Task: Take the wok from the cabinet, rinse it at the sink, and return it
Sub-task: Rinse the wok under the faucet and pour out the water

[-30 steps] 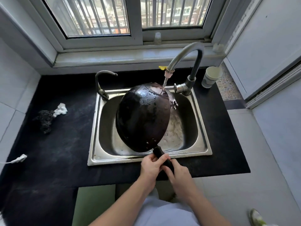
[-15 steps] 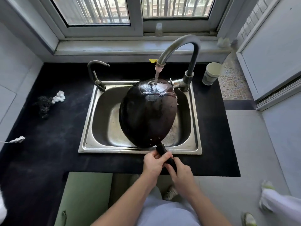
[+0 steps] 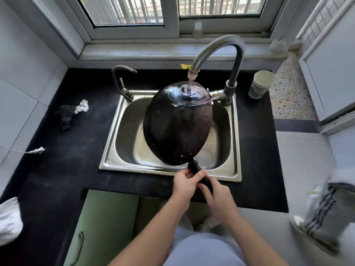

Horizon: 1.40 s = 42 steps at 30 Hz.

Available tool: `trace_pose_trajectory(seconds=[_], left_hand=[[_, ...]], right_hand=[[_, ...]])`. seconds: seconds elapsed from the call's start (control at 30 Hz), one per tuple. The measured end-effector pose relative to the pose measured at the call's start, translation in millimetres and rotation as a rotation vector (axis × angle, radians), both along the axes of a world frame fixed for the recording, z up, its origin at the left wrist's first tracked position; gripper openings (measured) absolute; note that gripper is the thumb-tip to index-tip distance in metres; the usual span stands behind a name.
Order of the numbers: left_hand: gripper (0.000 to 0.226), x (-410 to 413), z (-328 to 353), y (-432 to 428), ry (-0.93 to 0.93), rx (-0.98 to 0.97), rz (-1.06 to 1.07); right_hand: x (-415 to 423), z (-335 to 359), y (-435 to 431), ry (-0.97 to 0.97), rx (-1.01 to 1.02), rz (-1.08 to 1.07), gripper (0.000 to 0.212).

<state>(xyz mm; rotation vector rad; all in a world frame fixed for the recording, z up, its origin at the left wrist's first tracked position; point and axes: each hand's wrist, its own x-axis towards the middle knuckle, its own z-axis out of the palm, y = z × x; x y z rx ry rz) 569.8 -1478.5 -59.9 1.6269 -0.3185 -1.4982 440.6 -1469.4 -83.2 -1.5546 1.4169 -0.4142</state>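
A large black wok (image 3: 177, 125) is held tilted over the steel sink (image 3: 115, 148), its dark rounded underside facing me. Water runs from the tall curved faucet (image 3: 217, 48) onto the wok's far upper part and sheets across it. My left hand (image 3: 185, 184) and my right hand (image 3: 219, 200) both grip the wok's black handle (image 3: 195, 167) at the sink's front edge, left hand nearer the pan. The green cabinet door (image 3: 107, 225) below the counter stands open at the lower left.
A small second tap (image 3: 123, 81) stands at the sink's back left. On the black counter (image 3: 57, 169) lie a dark scrubber (image 3: 66, 115) with a white scrap, and a cup (image 3: 261, 86) at the right. Another person's leg (image 3: 324, 206) is at the right.
The wok has turned a little, so the stream now lands on its upper middle instead of its right edge. My view has dropped and shifted. A person's leg has entered at the right.
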Motion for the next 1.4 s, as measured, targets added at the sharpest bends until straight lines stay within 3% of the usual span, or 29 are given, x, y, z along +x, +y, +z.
trace_pose_trajectory(seconds=[0.43, 0.8, 1.4], left_hand=[[0.014, 6, -2, -27, 0.048, -0.037, -0.008], [0.013, 11, 5, -46, 0.024, -0.052, -0.024], [0.017, 15, 9, -89, -0.07, -0.047, -0.026]], right_hand=[[4, 6, -22, -0.044, -0.04, -0.017, 0.025], [9, 11, -45, -0.064, -0.017, 0.005, 0.009], [15, 18, -88, -0.194, 0.065, -0.026, 0.006]])
